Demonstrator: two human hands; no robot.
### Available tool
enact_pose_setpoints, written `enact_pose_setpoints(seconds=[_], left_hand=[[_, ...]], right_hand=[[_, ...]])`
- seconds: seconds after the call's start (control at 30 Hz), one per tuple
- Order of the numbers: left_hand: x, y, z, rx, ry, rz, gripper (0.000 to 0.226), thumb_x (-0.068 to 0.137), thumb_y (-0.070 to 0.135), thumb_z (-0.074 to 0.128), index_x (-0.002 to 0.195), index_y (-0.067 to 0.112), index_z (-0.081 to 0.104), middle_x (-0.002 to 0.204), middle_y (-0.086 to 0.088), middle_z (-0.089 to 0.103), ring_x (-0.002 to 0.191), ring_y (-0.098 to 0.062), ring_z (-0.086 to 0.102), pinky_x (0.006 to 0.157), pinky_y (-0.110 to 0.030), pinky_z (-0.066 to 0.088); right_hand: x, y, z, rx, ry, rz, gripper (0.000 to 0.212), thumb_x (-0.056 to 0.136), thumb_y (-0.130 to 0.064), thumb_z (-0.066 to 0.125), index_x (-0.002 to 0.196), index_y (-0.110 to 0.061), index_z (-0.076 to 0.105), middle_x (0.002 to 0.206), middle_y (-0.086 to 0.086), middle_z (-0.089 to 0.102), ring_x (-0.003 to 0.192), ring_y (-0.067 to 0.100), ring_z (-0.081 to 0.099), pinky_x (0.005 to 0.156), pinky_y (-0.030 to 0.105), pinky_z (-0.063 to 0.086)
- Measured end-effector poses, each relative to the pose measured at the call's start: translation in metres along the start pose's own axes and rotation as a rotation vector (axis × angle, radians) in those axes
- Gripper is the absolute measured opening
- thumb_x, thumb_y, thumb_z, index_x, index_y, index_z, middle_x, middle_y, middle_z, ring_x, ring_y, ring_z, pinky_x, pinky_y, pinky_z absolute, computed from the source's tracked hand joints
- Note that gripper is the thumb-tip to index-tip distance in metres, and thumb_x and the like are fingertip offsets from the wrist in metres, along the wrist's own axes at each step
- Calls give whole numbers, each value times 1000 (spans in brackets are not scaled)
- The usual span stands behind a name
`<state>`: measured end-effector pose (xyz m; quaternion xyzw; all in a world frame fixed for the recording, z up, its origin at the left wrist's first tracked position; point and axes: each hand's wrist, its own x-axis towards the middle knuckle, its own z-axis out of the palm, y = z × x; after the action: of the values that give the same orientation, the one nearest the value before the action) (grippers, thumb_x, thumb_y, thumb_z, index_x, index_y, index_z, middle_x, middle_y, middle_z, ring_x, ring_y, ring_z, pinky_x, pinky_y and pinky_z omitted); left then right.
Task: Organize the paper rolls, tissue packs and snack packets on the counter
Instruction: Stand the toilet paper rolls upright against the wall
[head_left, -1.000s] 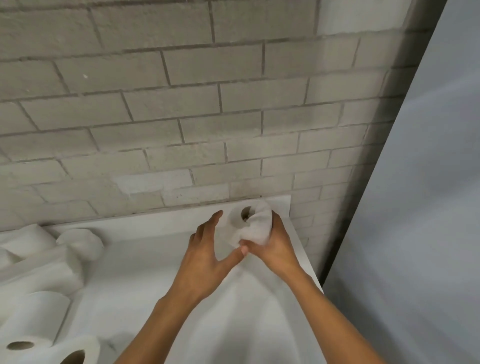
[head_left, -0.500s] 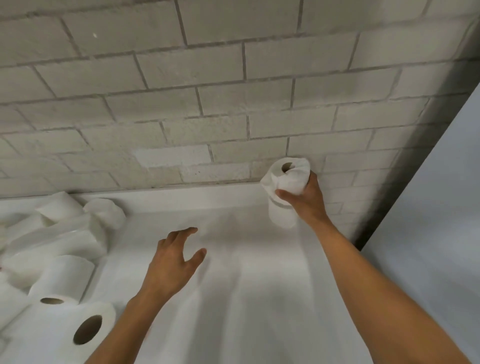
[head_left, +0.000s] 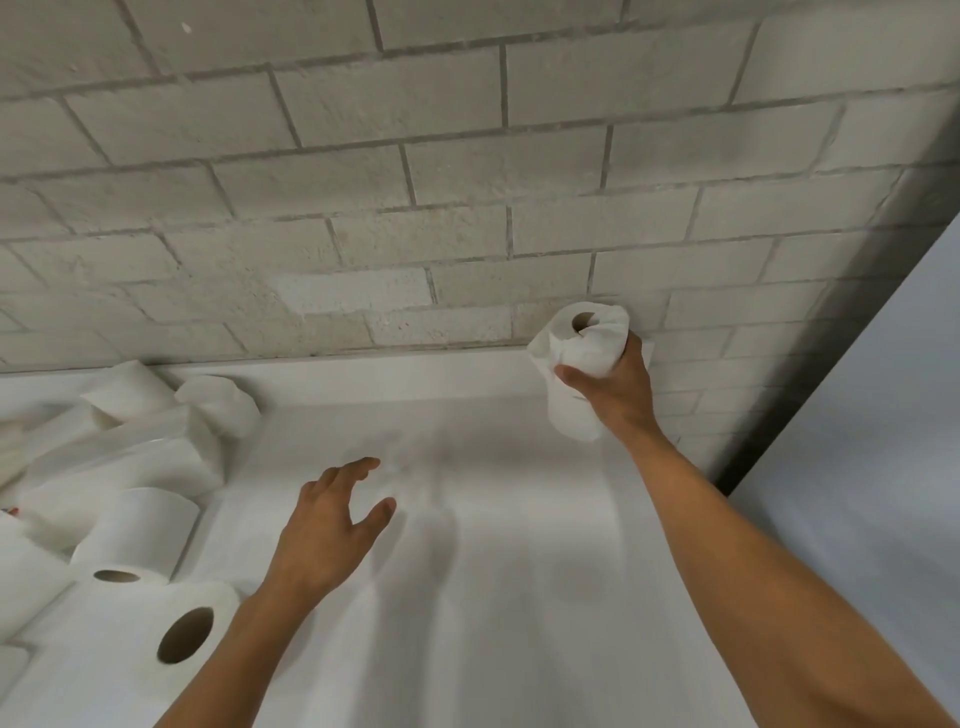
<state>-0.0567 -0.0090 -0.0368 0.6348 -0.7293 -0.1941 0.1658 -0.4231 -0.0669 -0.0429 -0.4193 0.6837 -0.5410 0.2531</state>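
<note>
My right hand (head_left: 615, 392) grips a white paper roll (head_left: 582, 358) upright at the back right corner of the white counter (head_left: 493, 571), close to the brick wall. Its cardboard core faces up and loose paper is bunched at the top. My left hand (head_left: 332, 525) hovers over the middle of the counter with relaxed, spread fingers and holds nothing. At the left lies a pile of white paper rolls (head_left: 132, 535), one lying on its side with its core towards me (head_left: 182, 631), and a clear-wrapped tissue pack (head_left: 124, 457).
A grey brick wall (head_left: 467, 182) runs along the back of the counter. A pale flat panel (head_left: 857, 467) stands to the right, with a dark gap between it and the wall. Two more rolls (head_left: 218, 402) lie by the wall at the left.
My left hand has let go of the roll and drawn back to the counter's middle. My right hand has carried the roll to the back right corner and stood it upright.
</note>
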Motion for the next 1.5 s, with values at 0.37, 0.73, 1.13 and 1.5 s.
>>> enact_pose_setpoints(seconds=[0.37,0.73,1.13,1.5], left_hand=[[-12,-19,-23,56,26,-32,53,90,53,61,139,42,44,133,16,54,125,-14,46,86,-33,43],[-49,-59,-88,103,105,-69,61,88,59,61,142,37,44,147,5,47,137,-25,38,106,-45,38],[-100,-135,-95,47,-208,-129,112,55,90,63,147,52,13,159,17,18,142,-18,33,105,-50,43],[-104,-153,-71,-62,-121,32,98,75,51,76,149,44,13,150,14,29,125,-15,46,94,-33,49]], right_hand=[[-17,7,3,8,-36,33,114,53,-50,94,146,-33,31,145,-4,41,134,20,42,106,46,44],[-96,23,19,-89,6,258,116,73,-38,86,158,-21,9,159,10,22,145,27,28,114,42,32],[-210,-17,111,-94,-302,176,64,85,-32,76,141,-27,47,132,0,54,111,20,57,91,33,46],[-290,-46,159,-147,-692,71,75,80,-30,81,139,-51,39,136,-23,49,125,4,50,97,24,44]])
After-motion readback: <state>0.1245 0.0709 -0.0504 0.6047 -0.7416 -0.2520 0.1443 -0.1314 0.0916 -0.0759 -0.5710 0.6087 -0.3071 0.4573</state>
